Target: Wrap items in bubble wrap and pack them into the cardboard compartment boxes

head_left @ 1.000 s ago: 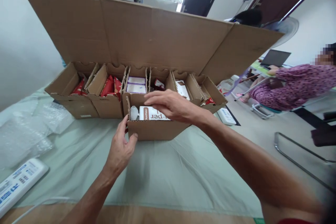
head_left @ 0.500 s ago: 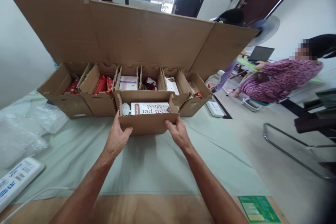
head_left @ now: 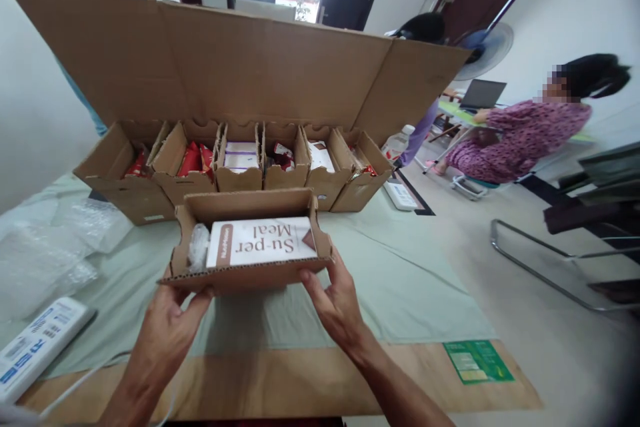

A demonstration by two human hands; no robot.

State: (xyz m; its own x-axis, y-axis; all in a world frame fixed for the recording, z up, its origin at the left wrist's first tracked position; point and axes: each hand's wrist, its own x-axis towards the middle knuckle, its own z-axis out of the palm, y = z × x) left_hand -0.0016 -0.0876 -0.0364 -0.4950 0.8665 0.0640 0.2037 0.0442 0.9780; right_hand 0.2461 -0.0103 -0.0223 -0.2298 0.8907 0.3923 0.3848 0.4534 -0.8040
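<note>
Between my hands is an open cardboard box (head_left: 250, 278), tilted toward me above the green cloth. In it lie a white carton (head_left: 265, 241) printed "Su-per Meal", upside down to me, and a wad of bubble wrap (head_left: 199, 247). My left hand (head_left: 173, 323) grips the box's near left corner, thumb on the front wall. My right hand (head_left: 333, 297) holds the near right corner, fingers partly hidden behind the side. Behind it stands a row of several cardboard bins (head_left: 239, 179) holding red packets (head_left: 191, 160) and white boxes (head_left: 320, 156).
A tall cardboard panel (head_left: 270, 70) rises behind the bins. Bubble wrap (head_left: 45, 253) and a white power strip (head_left: 43, 343) lie at left. A green leaflet (head_left: 479, 361) is on the front right table edge. At right sits a person in pink (head_left: 535, 133); others are behind the panel.
Both hands have drawn the box nearer to me, away from the row of bins, and it has tipped so more of the carton's face shows.
</note>
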